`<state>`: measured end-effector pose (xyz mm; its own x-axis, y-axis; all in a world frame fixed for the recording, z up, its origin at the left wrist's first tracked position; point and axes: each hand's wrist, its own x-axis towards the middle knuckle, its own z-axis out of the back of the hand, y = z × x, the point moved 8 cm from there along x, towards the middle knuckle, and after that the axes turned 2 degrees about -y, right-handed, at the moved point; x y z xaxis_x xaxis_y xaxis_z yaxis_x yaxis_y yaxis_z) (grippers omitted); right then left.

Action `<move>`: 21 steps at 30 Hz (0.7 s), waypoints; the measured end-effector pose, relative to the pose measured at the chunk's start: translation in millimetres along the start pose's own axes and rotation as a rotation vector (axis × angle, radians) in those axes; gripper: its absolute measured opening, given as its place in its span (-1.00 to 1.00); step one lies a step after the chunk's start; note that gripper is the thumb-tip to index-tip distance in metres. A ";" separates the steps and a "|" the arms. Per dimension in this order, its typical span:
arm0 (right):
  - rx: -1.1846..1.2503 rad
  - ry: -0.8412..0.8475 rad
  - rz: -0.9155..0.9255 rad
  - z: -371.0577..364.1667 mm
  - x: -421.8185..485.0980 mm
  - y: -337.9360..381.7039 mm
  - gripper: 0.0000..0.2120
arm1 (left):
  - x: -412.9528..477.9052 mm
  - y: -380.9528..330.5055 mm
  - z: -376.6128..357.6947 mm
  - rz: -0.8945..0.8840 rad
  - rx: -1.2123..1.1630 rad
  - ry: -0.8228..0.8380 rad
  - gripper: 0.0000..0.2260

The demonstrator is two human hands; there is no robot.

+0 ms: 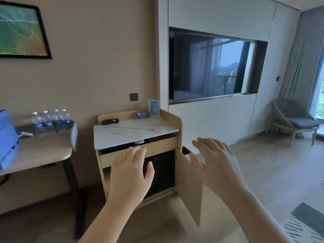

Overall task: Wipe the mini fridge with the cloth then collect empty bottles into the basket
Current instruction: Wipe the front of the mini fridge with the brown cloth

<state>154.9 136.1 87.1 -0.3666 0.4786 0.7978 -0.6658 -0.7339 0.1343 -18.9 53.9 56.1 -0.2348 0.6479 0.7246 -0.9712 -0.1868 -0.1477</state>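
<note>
Behind spread fingers, mini fridge, untouched

Setting: hotel guest rm. Evidence: wall-recessed TV in panelled wall; small wood cabinet w/ marble-look top, door open, black mini fridge inside; card reading "The Shop" plus blue leaflet on top; four sealed water bottles grouped on desk; framed print on wall; lounge chair w/ cushion beside curtained window.
</note>
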 end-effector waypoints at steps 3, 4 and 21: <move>0.005 -0.006 -0.007 -21.0 0.8 -11.0 -0.71 | 1.9 8.7 -22.4 0.002 -0.009 -0.012 -0.59; 0.002 -0.001 -0.022 -30.6 0.3 -16.7 -0.70 | 1.6 16.1 -32.8 0.014 -0.010 -0.013 -0.60; 0.054 0.200 -0.052 -285.2 105.9 33.5 -0.67 | 82.4 197.5 -189.9 0.135 -0.071 0.072 -0.62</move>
<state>-91.5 299.7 8.5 -0.4576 0.5988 0.6573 -0.6532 -0.7279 0.2083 -237.6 210.6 -41.3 -0.3627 0.6726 0.6450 -0.9306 -0.2248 -0.2889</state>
